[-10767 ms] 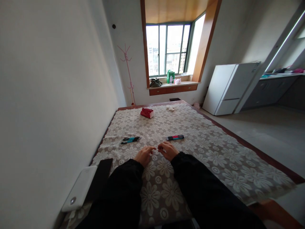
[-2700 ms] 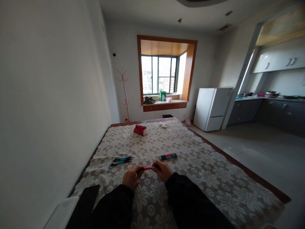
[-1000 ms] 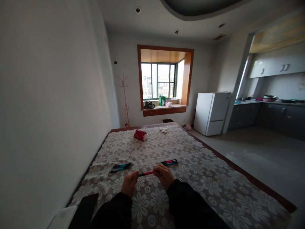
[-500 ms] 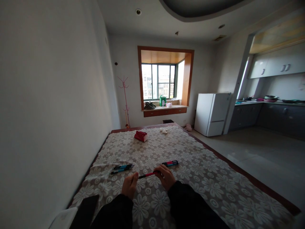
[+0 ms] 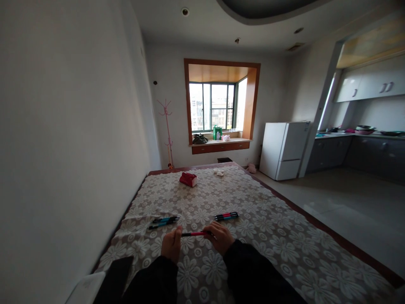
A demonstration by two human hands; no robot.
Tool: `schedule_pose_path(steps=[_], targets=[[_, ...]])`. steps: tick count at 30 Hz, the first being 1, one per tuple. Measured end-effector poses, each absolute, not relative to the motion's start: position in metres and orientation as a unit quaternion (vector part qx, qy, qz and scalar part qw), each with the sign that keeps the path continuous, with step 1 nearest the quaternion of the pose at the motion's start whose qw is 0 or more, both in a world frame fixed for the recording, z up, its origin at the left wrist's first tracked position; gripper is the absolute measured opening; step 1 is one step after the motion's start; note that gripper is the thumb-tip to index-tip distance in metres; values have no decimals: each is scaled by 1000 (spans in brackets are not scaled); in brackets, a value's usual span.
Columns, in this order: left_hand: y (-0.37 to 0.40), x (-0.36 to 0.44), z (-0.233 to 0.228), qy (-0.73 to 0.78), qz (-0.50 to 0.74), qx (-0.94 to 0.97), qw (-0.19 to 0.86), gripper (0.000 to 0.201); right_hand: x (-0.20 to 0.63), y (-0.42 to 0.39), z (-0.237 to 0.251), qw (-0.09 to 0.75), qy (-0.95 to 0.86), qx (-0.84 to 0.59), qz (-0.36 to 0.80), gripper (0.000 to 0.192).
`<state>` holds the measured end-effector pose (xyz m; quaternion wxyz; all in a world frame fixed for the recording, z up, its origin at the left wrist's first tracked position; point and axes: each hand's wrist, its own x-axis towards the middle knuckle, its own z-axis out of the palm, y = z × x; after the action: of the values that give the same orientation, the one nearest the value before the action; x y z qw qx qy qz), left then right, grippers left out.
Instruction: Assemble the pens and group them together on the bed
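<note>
A red and black pen (image 5: 193, 233) lies level between my two hands, just above the flowered tablecloth (image 5: 284, 249). My left hand (image 5: 171, 248) pinches its left end with thumb and fingers. My right hand (image 5: 220, 238) grips its right end. A small group of blue and black pens (image 5: 163, 221) lies on the cloth ahead of my left hand. A group of red and black pens (image 5: 225, 216) lies just beyond my right hand. Both of my sleeves are black.
A red tissue pack (image 5: 188, 179) and a small white scrap (image 5: 219, 172) lie at the table's far end. A white device (image 5: 85, 288) and a dark flat object (image 5: 117, 274) sit at the near left corner by the wall. A white fridge (image 5: 286, 150) stands right.
The pen, tilted up to the right half a second ago, is now level. Both hands have dropped slightly toward the cloth. Earlier the hands were close together on it; they have drawn apart.
</note>
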<state>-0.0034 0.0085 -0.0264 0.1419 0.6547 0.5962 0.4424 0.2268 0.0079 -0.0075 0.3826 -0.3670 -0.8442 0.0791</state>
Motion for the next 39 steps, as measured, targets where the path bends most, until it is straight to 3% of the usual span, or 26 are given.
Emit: schedule_pose_path(steps=[5,10,13,16,21,26,28,32,39], targets=[[9,-3,-26,603,433,660,112,49,227,7,-12,311,-852,-412,87,32],[6,-3,-19,622,405,658,125,51,225,8,-12,374,-830,-401,101,18],[5,-1,-15,631,389,660,125,50,225,6,-9,360,-835,-404,96,17],[4,0,-12,628,385,665,123,49,226,4,-7,314,-848,-414,107,30],[3,-1,-10,623,370,678,124,50,225,5,-6,354,-823,-417,154,32],[-1,-4,-10,617,330,710,82,50,223,9,-10,329,-812,-413,249,55],[-1,-3,-9,628,314,707,84,49,224,12,-11,349,-803,-417,243,48],[-1,-1,-2,631,308,703,115,44,237,22,-7,389,-792,-440,164,12],[-2,-4,6,641,330,685,110,32,304,34,12,282,-767,-576,16,10]])
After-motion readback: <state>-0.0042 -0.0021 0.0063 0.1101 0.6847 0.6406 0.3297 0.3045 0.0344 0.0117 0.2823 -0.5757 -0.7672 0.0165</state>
